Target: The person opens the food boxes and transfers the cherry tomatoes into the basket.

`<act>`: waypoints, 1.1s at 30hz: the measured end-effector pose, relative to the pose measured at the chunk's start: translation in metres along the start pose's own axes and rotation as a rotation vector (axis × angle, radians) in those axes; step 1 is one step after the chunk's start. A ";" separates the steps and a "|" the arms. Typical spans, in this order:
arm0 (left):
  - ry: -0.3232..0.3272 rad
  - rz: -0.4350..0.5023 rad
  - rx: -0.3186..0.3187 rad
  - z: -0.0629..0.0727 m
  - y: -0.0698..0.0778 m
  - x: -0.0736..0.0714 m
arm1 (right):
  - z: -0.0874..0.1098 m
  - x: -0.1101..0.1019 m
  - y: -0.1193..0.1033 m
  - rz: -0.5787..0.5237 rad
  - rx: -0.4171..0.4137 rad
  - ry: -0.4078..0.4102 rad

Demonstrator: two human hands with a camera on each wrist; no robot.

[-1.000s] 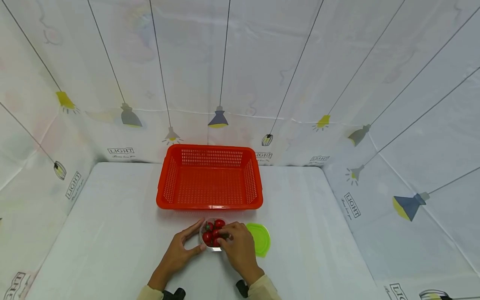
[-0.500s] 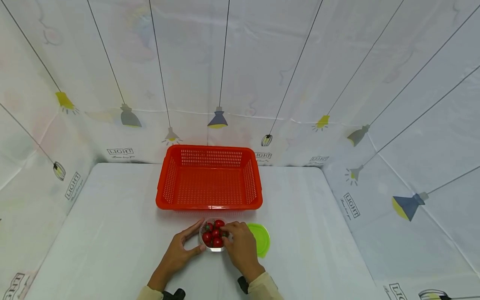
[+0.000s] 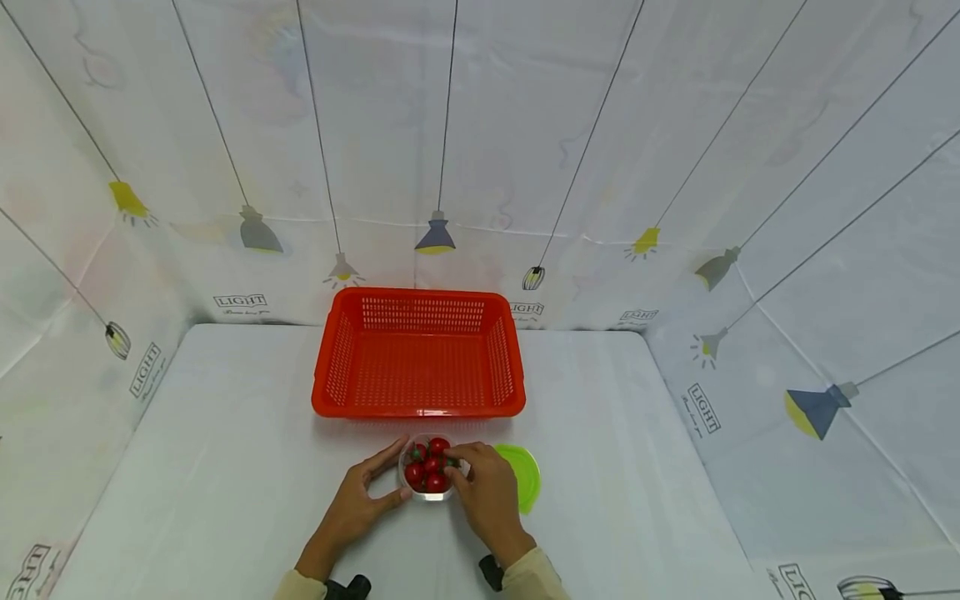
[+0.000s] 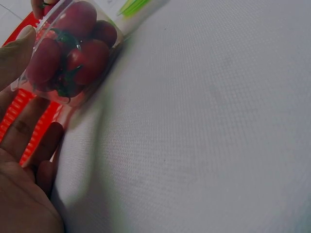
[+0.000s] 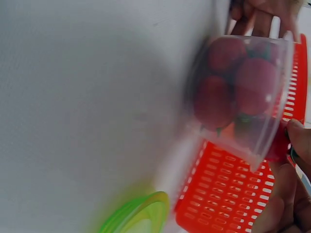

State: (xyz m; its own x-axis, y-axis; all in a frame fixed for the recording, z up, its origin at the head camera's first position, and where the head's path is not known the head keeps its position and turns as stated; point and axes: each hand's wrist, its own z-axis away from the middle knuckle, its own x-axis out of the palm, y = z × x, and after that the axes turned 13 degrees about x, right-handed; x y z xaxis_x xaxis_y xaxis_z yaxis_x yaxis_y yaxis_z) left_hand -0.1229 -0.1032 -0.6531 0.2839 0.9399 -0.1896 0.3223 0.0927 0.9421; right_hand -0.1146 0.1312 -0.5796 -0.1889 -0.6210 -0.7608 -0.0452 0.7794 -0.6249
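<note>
A small clear plastic container full of red cherry tomatoes with green stems stands on the table. My left hand holds it from the left, thumb in front and fingers behind. At the container's right rim, my right hand pinches a cherry tomato between thumb and fingers. Through the container wall in the left wrist view, several more tomatoes show. Beside the right hand lies a bright green lid, partly hidden by it.
Behind the container sits a red perforated plastic basket with nothing in it. White tablecloth covers the table. Printed white sheeting hangs round the back and sides.
My right hand has shifted slightly right toward the container's rim, showing more of the tomatoes in front of its fingertips. The left hand and container have stayed put.
</note>
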 end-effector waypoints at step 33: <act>-0.009 -0.013 -0.036 -0.001 0.004 -0.001 | -0.070 -0.058 -0.056 -0.463 0.070 -0.291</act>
State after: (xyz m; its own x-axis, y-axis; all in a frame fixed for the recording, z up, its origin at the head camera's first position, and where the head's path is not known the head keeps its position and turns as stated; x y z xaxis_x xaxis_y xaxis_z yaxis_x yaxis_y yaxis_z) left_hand -0.1229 -0.1032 -0.6493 0.2882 0.9356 -0.2040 0.2931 0.1166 0.9489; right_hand -0.1694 0.1295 -0.4883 0.1145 -0.9029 -0.4144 0.0084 0.4180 -0.9084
